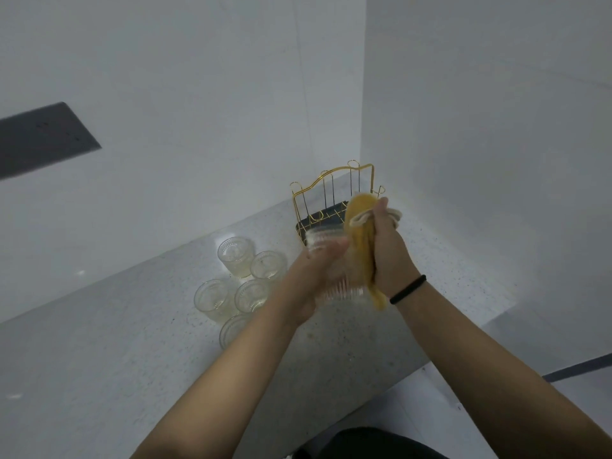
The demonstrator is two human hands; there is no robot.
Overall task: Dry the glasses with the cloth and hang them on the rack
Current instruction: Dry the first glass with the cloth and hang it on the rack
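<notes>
My left hand (314, 276) grips a clear ribbed glass (341, 291), held above the counter and blurred. My right hand (387, 246) grips a yellow cloth (359, 233) and presses it against that glass; a cloth end hangs below my wrist. Several more ribbed glasses (235, 261) stand upright in a cluster on the counter to the left of my hands; one is partly hidden by my left forearm. A gold wire rack (331, 193) on a dark tray (318, 218) stands behind my hands near the wall corner, with nothing on its pegs that I can see.
The speckled grey counter (132, 342) runs along white walls that meet in a corner at the right. Its front edge drops to the floor at the lower right. A dark panel (39, 137) sits on the left wall.
</notes>
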